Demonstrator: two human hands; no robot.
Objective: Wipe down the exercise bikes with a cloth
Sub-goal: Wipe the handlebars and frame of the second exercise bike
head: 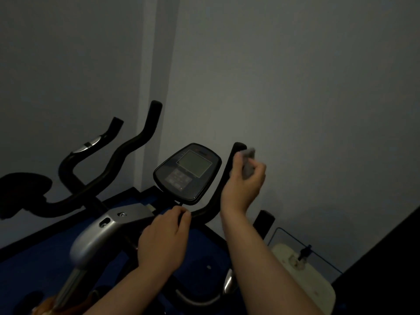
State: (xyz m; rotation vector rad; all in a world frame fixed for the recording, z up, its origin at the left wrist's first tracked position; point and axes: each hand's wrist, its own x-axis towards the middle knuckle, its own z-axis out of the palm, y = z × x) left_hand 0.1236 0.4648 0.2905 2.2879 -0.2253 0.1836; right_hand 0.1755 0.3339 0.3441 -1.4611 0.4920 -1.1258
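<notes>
Right of the console [187,172], the right hand [244,180] has its fingers closed on the cloth [248,163] against the handlebar [227,173], the left hand [163,242] gripping below; the second bike [91,160] probably awaits wiping.

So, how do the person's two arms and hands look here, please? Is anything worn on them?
Both forearms are bare as far as the picture shows: no sleeves, no gloves. The left hand and the right hand show no ring, watch or bracelet that I can make out, though the room is dim and the right hand is slightly blurred. No markings are visible on either arm.
</notes>
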